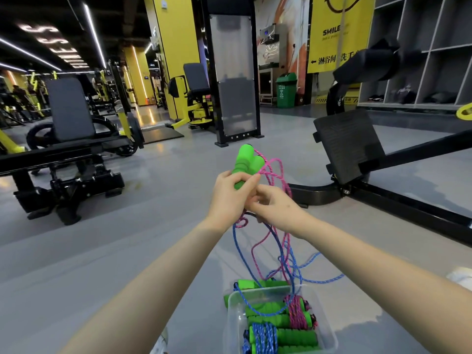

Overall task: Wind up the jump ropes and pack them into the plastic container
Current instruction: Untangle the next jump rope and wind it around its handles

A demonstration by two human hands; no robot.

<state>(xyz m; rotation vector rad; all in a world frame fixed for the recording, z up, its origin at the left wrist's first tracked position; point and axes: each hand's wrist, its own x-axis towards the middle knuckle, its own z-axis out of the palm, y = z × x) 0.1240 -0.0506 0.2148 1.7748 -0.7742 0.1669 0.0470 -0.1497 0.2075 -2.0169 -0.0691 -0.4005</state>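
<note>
Left hand: the left hand [229,198] is curled around the lower part of two green foam handles [246,163], held side by side and pointing up and away from the person.
Right hand: the right hand [277,209] is just beside the left one and touches it; its fingers pinch the pink rope [274,166] close to the handles.
Pink rope: it makes loose loops above the right hand, and more of it hangs below both hands toward the container.
Blue rope: the blue rope [236,247] also hangs from under the hands in long loops. Part of it lies on the floor [127,251] beside the far right corner of the container.
Plastic container: the clear plastic container [230,310] stands open on the floor, under the hands and between the forearms.
Contents: inside are two wound ropes with green handles. The pink bundle [297,311] lies toward the far side and the blue bundle [264,337] toward the near side.
Outside the container: another pair of green handles [251,284] lies on the floor touching the far wall; the blue rope seems to run to it, but I cannot tell for sure.
Around: a black foot plate [350,144] of a gym machine stands on the floor, to the right beyond the hands.
</note>
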